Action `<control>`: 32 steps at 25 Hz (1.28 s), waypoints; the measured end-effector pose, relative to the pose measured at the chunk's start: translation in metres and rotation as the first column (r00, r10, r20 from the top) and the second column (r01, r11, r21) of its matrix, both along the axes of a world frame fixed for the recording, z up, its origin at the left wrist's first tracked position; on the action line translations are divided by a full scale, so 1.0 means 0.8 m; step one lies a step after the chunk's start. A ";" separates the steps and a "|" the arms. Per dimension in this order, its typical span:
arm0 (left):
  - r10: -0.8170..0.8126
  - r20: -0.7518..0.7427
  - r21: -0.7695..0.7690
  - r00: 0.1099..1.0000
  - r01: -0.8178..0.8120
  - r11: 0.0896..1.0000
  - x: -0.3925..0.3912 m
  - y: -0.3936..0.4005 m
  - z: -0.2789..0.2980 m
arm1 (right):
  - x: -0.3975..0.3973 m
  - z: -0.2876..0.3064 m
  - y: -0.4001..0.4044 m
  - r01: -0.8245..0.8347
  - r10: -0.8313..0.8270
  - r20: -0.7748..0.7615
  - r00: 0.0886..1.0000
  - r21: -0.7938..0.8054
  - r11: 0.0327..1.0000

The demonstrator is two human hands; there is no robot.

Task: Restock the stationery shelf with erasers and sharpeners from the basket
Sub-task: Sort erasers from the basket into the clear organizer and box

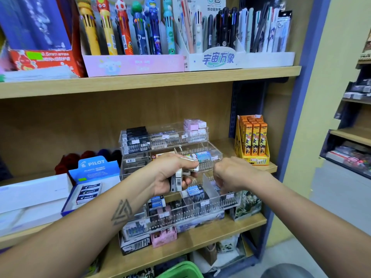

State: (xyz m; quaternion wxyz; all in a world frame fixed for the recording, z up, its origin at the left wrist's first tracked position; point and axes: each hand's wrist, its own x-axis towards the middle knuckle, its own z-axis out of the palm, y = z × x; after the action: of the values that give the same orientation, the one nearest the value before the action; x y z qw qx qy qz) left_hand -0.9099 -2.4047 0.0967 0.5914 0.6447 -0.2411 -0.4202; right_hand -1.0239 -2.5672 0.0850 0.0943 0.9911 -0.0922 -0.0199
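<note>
Left hand [170, 173] clutching several erasers [178, 180] mid-frame; right hand [230, 173] curled, contents hidden. Overfull grip risks dropping one behind clear organizer [200, 157].

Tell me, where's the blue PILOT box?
The blue PILOT box sits on the middle shelf, left of the clear tiered organizer and just left of the left hand.
</note>
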 end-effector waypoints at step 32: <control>0.322 0.183 -0.148 0.929 -0.297 0.943 0.025 -0.012 0.048 | 0.081 0.068 0.022 -0.278 -0.563 0.276 0.779 0.957 0.083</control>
State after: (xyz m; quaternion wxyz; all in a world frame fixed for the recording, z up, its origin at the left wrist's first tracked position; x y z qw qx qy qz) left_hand -0.8902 -2.4140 0.1353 0.6593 0.6784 -0.2202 -0.2380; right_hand -0.9591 -2.5493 0.1394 -0.6309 0.7188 -0.1838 0.2269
